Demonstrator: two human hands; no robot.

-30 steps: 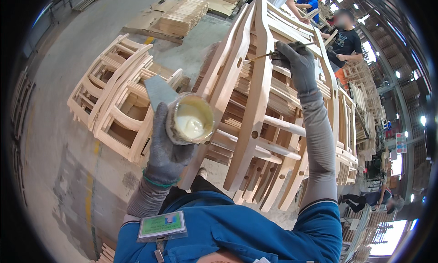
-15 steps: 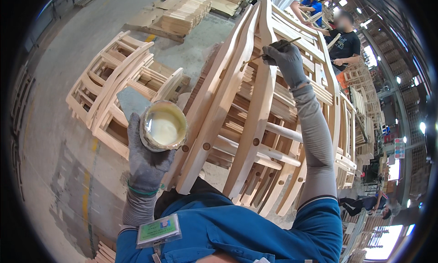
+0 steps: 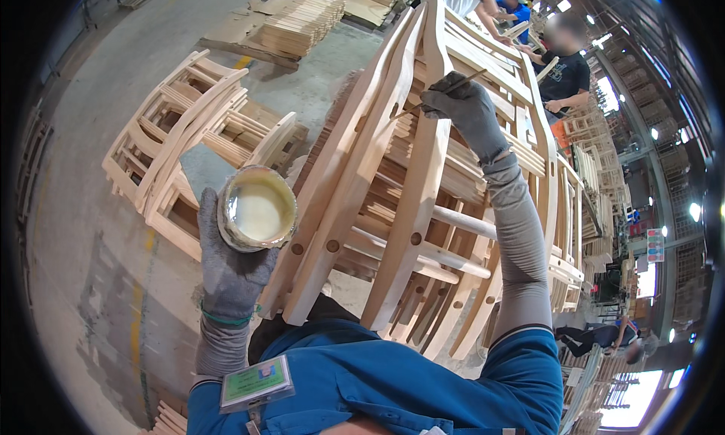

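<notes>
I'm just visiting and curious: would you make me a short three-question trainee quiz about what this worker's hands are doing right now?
1. True or false: the left hand holds a round tub of pale liquid.
2. What does the right hand hold? A) hammer B) thin stick-like tool C) tape measure
3. Fill in: the tool's tip meets a bare wooden ___ frame.

Key: 1 true; 2 B; 3 chair.
</notes>
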